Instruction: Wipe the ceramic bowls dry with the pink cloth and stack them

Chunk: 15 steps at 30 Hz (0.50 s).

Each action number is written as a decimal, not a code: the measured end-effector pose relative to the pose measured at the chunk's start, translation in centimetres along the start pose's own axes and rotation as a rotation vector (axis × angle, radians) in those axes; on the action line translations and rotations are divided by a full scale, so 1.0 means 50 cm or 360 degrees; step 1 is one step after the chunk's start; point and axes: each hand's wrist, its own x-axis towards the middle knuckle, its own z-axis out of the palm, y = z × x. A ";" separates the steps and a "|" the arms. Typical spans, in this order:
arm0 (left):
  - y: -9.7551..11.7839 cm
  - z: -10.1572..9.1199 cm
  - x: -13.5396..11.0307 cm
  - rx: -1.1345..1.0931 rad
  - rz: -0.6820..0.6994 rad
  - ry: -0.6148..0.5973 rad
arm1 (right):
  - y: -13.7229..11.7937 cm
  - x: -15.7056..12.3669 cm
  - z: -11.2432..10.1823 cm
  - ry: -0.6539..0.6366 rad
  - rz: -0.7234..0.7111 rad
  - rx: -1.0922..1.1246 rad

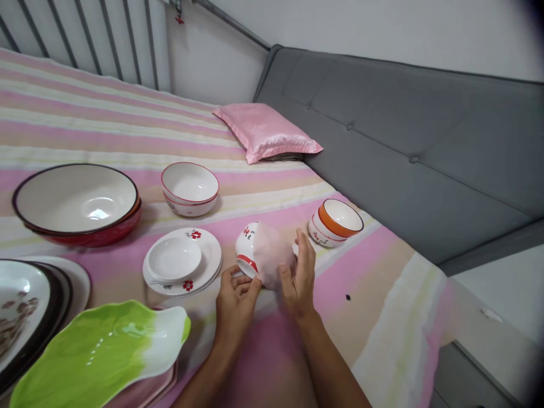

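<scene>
A white bowl [245, 243] with a red floral print and a red band lies tilted on its side between my hands. Over its right part is a pale pink, soft-looking cloth [272, 258]. My left hand [236, 300] pinches the bowl's lower edge, where the cloth meets it. The fingers and thumb of my right hand [301, 275] curl around the cloth-covered right end. A small white part shows behind the right fingers; I cannot tell what it belongs to. Just left of the bowl, a small white dish [174, 258] rests on flowered plates [212, 258].
Stacked small bowls [335, 224], the top one orange outside, stand to the right. Red-rimmed bowls [191, 190] and large bowls [80, 198] sit farther left. A green leaf-shaped dish [97, 345] and oval plates [25, 311] lie near left. A pink pillow [272, 133] rests by the grey headboard [382, 124].
</scene>
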 end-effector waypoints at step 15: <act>-0.012 -0.003 0.003 -0.0057 -0.0035 0.0019 | 0.013 0.007 -0.008 -0.0450 0.0486 0.0595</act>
